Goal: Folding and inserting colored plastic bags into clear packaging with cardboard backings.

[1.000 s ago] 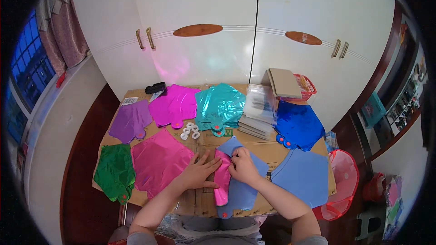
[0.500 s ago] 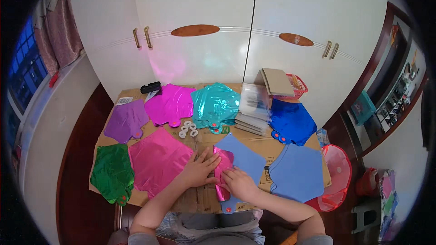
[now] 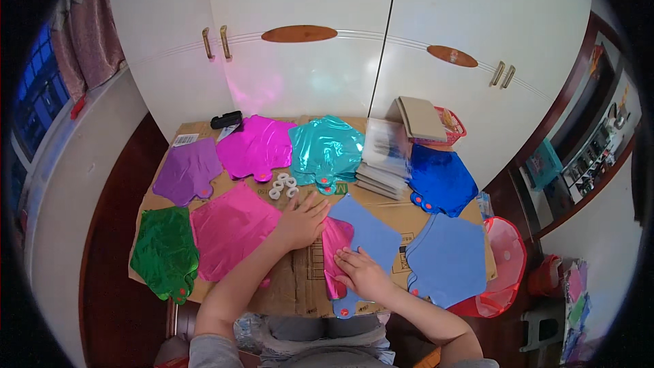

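A folded strip of shiny pink foil [image 3: 335, 233] lies over a light blue pointed sheet [image 3: 373, 235] with a rounded, red-dotted tab at its near end. My left hand [image 3: 302, 225] is flat with fingers extended, its fingertips beside the strip's far end. On the strip's right side, my right hand [image 3: 362, 274] presses down with its fingers stretched out. To the left, a larger pink foil sheet [image 3: 235, 232] is partly covered by my left forearm. Several small white rings [image 3: 283, 180] sit just beyond my left hand.
Purple [image 3: 187, 172], magenta [image 3: 257, 146], teal [image 3: 327, 146], green [image 3: 163, 249] and dark blue [image 3: 444, 180] foil pieces surround the cardboard surface [image 3: 293, 293]. Another light blue sheet [image 3: 449, 259] lies right. Clear packets [image 3: 383, 150], a cardboard piece [image 3: 419, 119] and a red basket [image 3: 455, 135] stand at the back.
My left hand has slid away from me, from the strip's middle toward its far end. My right hand has shifted slightly to the right, its fingers more spread. The whole view has shifted slightly.
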### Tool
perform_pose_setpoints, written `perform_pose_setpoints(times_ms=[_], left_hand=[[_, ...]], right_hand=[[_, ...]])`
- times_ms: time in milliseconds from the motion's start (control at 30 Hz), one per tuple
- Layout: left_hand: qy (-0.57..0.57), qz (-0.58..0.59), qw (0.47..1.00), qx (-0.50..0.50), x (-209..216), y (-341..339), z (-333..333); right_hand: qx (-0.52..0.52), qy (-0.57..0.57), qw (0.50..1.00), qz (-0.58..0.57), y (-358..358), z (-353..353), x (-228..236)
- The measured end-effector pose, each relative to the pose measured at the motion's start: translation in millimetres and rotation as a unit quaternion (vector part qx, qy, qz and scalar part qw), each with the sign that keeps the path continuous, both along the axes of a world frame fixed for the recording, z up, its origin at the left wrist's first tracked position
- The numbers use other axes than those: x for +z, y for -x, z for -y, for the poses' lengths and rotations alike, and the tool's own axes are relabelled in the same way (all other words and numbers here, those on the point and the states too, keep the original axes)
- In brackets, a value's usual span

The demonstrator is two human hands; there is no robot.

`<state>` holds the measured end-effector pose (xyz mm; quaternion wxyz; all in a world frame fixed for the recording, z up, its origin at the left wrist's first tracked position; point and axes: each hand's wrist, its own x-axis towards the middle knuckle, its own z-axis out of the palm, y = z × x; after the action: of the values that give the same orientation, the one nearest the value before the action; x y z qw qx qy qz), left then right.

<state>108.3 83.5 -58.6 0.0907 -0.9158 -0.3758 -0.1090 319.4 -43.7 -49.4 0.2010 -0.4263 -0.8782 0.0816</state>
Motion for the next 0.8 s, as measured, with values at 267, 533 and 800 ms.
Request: perform_pose_setpoints(times_ms=[267,533,800], left_hand=[[0.039,-0.075,0.994,-0.074,34.9,2.5,15.7],[0.105,-0.033,0.986,-0.124,37.2,-4.9,57.4],[0.169,-0.051,0.98,-0.094,34.1,-15.2,83.0]], right_hand=[[0.009,0.042,0.999,-0.025,-3.5,-2.0,-3.8],[0.054,0.066,0.996,-0.022,-11.3,-6.0,-2.8],[0.097,0.091,0.991,-0.018,-17.0,-7.4,2.3]])
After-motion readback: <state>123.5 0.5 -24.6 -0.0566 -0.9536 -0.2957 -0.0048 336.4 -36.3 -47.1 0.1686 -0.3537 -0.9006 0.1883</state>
